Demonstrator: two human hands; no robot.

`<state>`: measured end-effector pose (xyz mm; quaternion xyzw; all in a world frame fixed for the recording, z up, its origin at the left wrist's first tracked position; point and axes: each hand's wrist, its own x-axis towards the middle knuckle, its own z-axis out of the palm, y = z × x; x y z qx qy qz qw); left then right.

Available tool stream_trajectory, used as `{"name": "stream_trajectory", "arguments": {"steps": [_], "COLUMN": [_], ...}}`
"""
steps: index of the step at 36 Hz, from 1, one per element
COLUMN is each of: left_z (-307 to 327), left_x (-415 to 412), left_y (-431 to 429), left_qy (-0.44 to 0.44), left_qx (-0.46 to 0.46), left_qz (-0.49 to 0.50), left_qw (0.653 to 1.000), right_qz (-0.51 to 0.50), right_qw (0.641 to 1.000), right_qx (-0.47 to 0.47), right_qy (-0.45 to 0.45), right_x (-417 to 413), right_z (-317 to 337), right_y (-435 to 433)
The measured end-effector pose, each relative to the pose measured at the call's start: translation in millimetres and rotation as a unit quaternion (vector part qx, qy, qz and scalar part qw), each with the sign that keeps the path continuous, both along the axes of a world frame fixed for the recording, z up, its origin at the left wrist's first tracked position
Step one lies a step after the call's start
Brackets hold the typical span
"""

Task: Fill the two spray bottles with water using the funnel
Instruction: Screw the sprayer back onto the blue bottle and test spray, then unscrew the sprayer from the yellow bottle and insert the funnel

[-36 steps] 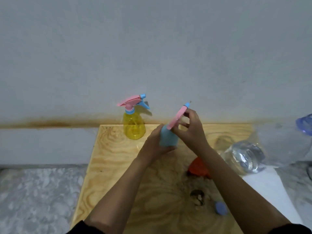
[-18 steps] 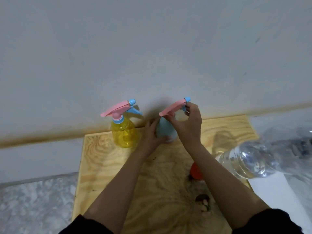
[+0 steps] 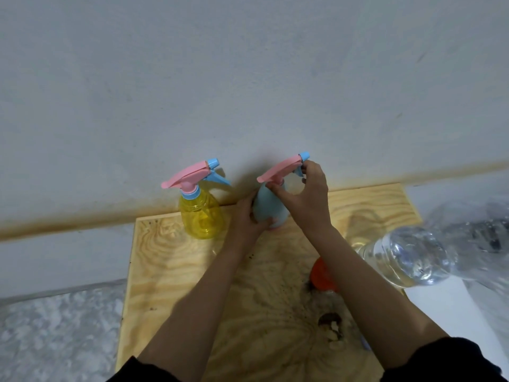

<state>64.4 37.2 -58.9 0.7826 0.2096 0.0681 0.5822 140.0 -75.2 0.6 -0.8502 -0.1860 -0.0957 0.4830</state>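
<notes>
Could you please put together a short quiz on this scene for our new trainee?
1. True or false: the yellow bottle has its spray head on.
2. Which hand grips the blue bottle by its body? A) left hand B) right hand
3. What orange thing shows beside the right forearm?

Key: 1. True. 2. A; the right hand is at the spray head. 3. It looks like the funnel, half hidden by the forearm.
</notes>
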Motion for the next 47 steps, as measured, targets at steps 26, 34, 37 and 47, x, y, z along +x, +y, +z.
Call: {"name": "stream_trajectory", "arguments": {"steps": [26,34,37,47], "left_z": [44.7,42.4,36.6,22.5], "left_x": [-94.7,-100.0,-86.8,-62.3], "left_y": [6.6,54.1,69.3,77.6], "left_qy": [0.168,0.164,0.122,-0.093], "left_qx": [0.311,0.377,0.377,0.233], "left_qz": [0.127,0.139,0.126,0.08], "left_qw": [0.927,0.901,0.91,0.965], "right_qz": [0.097,0.195,0.207,0.146], "right_qw": [0.975,0.971,0.971,0.988], "right_qx": [-0.194,-0.137,-0.119,0.008], "right_qy": [0.036,0.016,0.013,0.055], "right_x": [-75.1,-83.4,-79.1,-75.7], "right_z": [0.7,5.4,3.8,-3.9], "right_y": [-12.6,57.9,84.4,111.4]}}
